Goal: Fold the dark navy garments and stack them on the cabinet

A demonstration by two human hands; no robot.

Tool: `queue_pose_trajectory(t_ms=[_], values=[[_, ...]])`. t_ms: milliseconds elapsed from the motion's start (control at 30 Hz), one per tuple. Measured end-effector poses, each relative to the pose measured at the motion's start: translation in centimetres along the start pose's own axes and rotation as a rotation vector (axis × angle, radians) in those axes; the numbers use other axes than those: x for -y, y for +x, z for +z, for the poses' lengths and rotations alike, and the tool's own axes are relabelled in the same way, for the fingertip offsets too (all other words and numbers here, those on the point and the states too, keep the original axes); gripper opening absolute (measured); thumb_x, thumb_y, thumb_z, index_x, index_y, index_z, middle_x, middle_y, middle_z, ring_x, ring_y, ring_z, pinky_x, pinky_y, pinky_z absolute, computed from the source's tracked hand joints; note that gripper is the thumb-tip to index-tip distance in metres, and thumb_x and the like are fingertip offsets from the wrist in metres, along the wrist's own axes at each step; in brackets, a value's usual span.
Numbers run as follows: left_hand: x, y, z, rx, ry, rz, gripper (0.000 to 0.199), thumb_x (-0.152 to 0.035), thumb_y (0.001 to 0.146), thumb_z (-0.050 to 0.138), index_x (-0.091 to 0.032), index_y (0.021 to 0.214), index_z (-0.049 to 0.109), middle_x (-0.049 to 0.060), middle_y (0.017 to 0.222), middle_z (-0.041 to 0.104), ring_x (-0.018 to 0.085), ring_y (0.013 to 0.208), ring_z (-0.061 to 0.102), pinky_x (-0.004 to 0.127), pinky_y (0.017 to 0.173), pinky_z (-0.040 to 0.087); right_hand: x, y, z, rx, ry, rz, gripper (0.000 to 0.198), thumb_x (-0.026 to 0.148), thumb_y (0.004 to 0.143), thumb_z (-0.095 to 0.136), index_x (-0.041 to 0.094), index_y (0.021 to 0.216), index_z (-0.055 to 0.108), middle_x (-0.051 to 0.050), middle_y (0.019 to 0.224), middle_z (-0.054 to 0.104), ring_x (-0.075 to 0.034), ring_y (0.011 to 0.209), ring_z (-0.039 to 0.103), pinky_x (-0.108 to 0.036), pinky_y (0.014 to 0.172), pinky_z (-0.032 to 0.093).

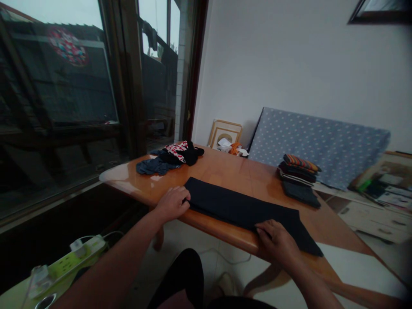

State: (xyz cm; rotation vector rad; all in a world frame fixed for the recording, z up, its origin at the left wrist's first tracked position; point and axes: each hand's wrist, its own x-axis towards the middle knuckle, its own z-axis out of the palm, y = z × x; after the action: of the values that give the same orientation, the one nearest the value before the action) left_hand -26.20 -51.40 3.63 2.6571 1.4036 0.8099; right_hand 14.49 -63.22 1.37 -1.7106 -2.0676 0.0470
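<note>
Dark navy trousers [238, 206], folded lengthwise into a long strip, lie along the near edge of the wooden table. At the strip's left end my left hand [174, 202] is closed, its fingers pinching the cloth's edge. My right hand [273, 234] pinches the near edge of the same trousers toward the right, thumb and fingers pressed together. Beyond my right hand, the right end of the cloth slants toward the table's front edge.
A loose heap of clothes [170, 158] lies on the table's far left. A folded stack of clothes [299, 178] sits at the right. Behind stands something under a dotted blue cover [315, 141]. A green power strip [71, 259] is at lower left.
</note>
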Motion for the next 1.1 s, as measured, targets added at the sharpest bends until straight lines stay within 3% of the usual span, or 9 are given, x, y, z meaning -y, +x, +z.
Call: queue_pose_trajectory(t_ms=[67, 200, 400, 467, 567, 667, 767, 900, 1100], values=[[-0.1, -0.2, -0.2, 0.024, 0.002, -0.004, 0.007, -0.027, 0.082, 0.056, -0.023, 0.080, 0.062, 0.004, 0.087, 0.062, 0.023, 0.088, 0.057, 0.036, 0.080, 0.040, 0.2, -0.1, -0.5, 0.012, 0.015, 0.007, 0.033, 0.047, 0.095, 0.048, 0.028, 0.102, 0.074, -0.006, 0.100, 0.070, -0.026, 0.097, 0.063, -0.041, 0.087, 0.051], [0.0, 0.6, -0.6, -0.020, -0.023, -0.068, 0.033, -0.045, 0.096, 0.045, -0.023, 0.077, 0.060, 0.004, 0.081, 0.062, 0.022, 0.082, 0.058, 0.036, 0.079, 0.041, 1.0, 0.7, -1.3, -0.080, 0.072, 0.053, 0.039, 0.054, 0.095, 0.045, 0.027, 0.095, 0.073, -0.007, 0.097, 0.071, -0.026, 0.095, 0.065, -0.040, 0.085, 0.052], [-0.2, 5.7, 0.4, -0.194, -0.136, -0.091, 0.044, -0.043, 0.102, 0.029, -0.021, 0.093, 0.065, 0.009, 0.095, 0.068, 0.024, 0.094, 0.061, 0.038, 0.087, 0.045, 2.9, 5.5, -0.7, -0.190, 0.111, 0.057, 0.042, 0.053, 0.098, 0.040, 0.025, 0.105, 0.071, -0.008, 0.112, 0.072, -0.027, 0.107, 0.066, -0.041, 0.095, 0.051], [-0.3, 7.3, 1.7, -0.161, -0.155, -0.074, 0.046, -0.040, 0.103, 0.025, -0.019, 0.106, 0.066, 0.012, 0.110, 0.069, 0.024, 0.107, 0.061, 0.039, 0.096, 0.044, 3.2, 7.2, 0.4, -0.150, 0.100, 0.063, 0.047, 0.054, 0.099, 0.036, 0.024, 0.117, 0.068, -0.009, 0.124, 0.069, -0.027, 0.118, 0.063, -0.042, 0.103, 0.047], [0.0, 8.3, 4.0, 0.014, -0.069, -0.079, 0.049, -0.040, 0.101, 0.029, -0.013, 0.130, 0.059, 0.018, 0.139, 0.058, 0.027, 0.131, 0.051, 0.040, 0.111, 0.034, 2.8, 8.6, 2.7, -0.043, 0.018, 0.128, 0.063, 0.058, 0.098, 0.032, 0.016, 0.137, 0.057, -0.015, 0.144, 0.055, -0.030, 0.139, 0.046, -0.048, 0.113, 0.037], [0.9, 7.8, 5.8, 0.173, 0.039, -0.152, 0.063, -0.056, 0.097, 0.036, -0.012, 0.139, 0.053, 0.021, 0.150, 0.047, 0.034, 0.142, 0.039, 0.048, 0.115, 0.028, 1.5, 8.3, 5.3, 0.075, -0.107, 0.205, 0.077, 0.066, 0.095, 0.034, 0.010, 0.145, 0.050, -0.019, 0.152, 0.044, -0.036, 0.147, 0.031, -0.057, 0.116, 0.029], [1.9, 7.1, 6.6, 0.189, 0.082, -0.225, 0.079, -0.071, 0.092, 0.032, -0.014, 0.144, 0.048, 0.021, 0.156, 0.039, 0.036, 0.148, 0.029, 0.053, 0.118, 0.021, 0.3, 7.3, 6.7, 0.083, -0.161, 0.213, 0.079, 0.068, 0.095, 0.029, 0.013, 0.149, 0.045, -0.017, 0.156, 0.038, -0.035, 0.149, 0.025, -0.059, 0.118, 0.022], [2.3, 6.9, 6.7, 0.188, 0.087, -0.252, 0.087, -0.078, 0.088, 0.030, -0.016, 0.147, 0.045, 0.021, 0.158, 0.034, 0.037, 0.149, 0.024, 0.058, 0.118, 0.012, 0.8, 7.0, 6.1, 0.098, -0.145, 0.234, 0.077, 0.068, 0.095, 0.028, 0.017, 0.150, 0.044, -0.015, 0.158, 0.036, -0.031, 0.151, 0.021, -0.056, 0.119, 0.019], [2.7, 7.5, 7.4, 0.185, 0.105, -0.249, 0.096, -0.084, 0.082, 0.032, -0.014, 0.147, 0.044, 0.025, 0.158, 0.032, 0.040, 0.149, 0.021, 0.065, 0.115, 0.008, 2.4, 8.3, 2.9, 0.209, -0.037, 0.348, 0.088, 0.070, 0.095, 0.026, 0.006, 0.155, 0.031, -0.020, 0.162, 0.024, -0.033, 0.152, 0.014, -0.055, 0.120, 0.014]])
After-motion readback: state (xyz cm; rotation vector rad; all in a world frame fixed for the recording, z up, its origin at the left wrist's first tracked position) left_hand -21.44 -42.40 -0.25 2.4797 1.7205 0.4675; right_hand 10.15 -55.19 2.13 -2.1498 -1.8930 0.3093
